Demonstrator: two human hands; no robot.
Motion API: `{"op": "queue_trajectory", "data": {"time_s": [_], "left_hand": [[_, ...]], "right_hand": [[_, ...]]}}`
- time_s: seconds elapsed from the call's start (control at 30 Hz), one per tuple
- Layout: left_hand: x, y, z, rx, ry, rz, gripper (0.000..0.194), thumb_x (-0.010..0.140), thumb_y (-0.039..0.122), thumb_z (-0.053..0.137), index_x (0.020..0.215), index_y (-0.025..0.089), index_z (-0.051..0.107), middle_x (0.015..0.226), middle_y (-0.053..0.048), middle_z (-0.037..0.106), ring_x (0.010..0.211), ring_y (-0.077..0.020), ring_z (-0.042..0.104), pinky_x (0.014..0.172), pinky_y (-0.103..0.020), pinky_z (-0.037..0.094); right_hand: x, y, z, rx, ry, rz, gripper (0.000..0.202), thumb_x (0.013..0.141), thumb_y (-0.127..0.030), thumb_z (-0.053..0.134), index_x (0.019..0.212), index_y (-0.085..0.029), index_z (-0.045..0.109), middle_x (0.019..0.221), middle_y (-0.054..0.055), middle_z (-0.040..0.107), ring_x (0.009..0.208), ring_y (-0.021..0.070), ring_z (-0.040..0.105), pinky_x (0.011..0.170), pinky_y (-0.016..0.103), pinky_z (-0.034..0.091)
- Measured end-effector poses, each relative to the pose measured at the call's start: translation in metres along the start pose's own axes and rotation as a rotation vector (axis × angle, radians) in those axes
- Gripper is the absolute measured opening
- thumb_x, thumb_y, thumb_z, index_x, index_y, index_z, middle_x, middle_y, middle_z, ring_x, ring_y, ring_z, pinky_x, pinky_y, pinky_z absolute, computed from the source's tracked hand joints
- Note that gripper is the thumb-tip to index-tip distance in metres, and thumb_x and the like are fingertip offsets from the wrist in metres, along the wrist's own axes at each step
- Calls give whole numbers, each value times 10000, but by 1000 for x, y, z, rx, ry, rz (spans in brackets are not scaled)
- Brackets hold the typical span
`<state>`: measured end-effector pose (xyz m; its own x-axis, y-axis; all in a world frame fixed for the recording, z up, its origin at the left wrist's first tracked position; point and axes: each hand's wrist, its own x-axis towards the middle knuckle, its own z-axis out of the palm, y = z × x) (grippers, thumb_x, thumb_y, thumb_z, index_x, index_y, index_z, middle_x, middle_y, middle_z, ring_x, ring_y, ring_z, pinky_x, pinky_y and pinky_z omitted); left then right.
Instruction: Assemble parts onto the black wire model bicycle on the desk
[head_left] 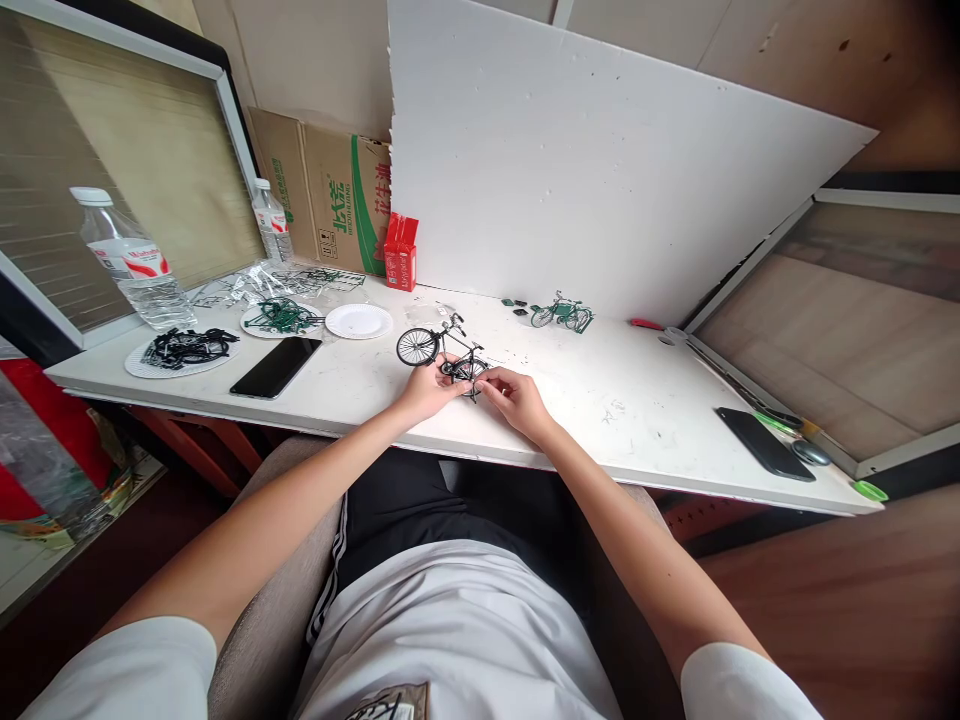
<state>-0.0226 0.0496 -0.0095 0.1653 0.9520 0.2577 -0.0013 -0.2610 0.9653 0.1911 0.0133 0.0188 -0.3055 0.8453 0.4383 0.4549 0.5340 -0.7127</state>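
A small black model bicycle [418, 346] is held just above the near part of the white table, its front wheel to the left and its rear wheel between my hands. My left hand [429, 390] is closed around its lower frame near the pedals. At the rear wheel, the fingertips of my right hand [517, 397] are pinched together; whether they grip the wheel or a tiny part there is too small to tell. Farther back stands a green model bicycle [562, 312], with small dark green pieces [516, 304] lying beside it.
Paper plates with black parts [189, 348] and green parts [283, 316], a bare plate [358, 321], a phone [276, 367] and water bottles [135, 262] occupy the left. A red box [401, 252] stands behind. Another phone [763, 443] lies right, below a white board [600, 160].
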Motion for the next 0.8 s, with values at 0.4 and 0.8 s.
{"op": "queue_trajectory", "data": {"time_s": [0.4,0.8], "left_hand": [[-5,10,0,-64,-19,-62,571,724,254,950,1206,178,653,991,-67,791,886,-205,740,897,-363,600],[-4,14,2,-171,-47,-85,562,709,270,969,1152,174,636,1021,-78,801,911,-211,765,909,-378,621]], "right_hand": [[-1,3,1,-6,33,-17,372,1025,-557,653,1042,-204,767,774,23,701,627,143,536,597,283,433],[-3,3,3,-181,96,-88,358,1076,-551,564,1088,-227,716,824,34,732,691,173,612,667,306,459]]}}
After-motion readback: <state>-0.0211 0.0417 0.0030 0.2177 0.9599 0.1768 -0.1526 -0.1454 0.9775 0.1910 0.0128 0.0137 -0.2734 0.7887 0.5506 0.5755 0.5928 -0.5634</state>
